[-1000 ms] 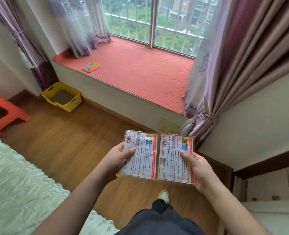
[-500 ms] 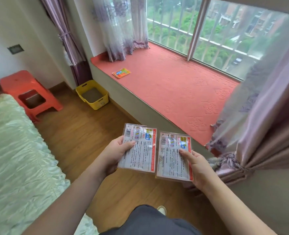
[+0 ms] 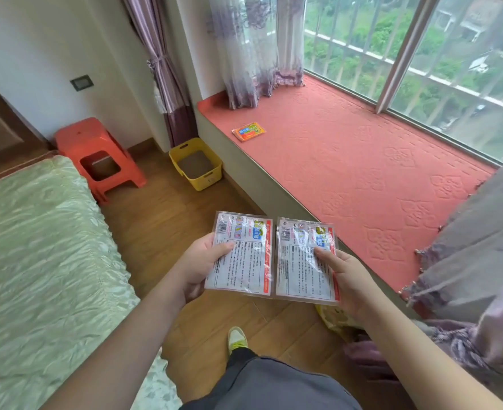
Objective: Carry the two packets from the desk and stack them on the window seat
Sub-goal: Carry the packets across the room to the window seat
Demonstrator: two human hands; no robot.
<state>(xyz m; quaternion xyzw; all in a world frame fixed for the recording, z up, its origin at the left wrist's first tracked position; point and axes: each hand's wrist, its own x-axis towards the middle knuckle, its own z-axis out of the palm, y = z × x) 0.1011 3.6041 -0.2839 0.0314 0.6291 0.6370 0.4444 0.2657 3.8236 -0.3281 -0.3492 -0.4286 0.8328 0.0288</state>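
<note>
I hold two flat clear packets with printed white backs side by side over the wooden floor. My left hand [image 3: 198, 266] grips the left packet [image 3: 242, 255] by its left edge. My right hand [image 3: 346, 281] grips the right packet [image 3: 302, 263] by its right edge, thumb on top. The window seat [image 3: 362, 167], covered in a red embossed mat, runs along the window just right of the packets. A small orange packet [image 3: 248, 131] lies on its far end.
A yellow bin [image 3: 197, 164] and an orange plastic stool [image 3: 99, 155] stand on the floor by the wall ahead. A bed with a pale green cover [image 3: 37, 261] fills the left. Purple curtains [image 3: 475, 276] hang over the seat's near right end.
The view has swung left and moved nearer the window seat, which now lies right beside the packets. Both hands keep the same hold on the packets.
</note>
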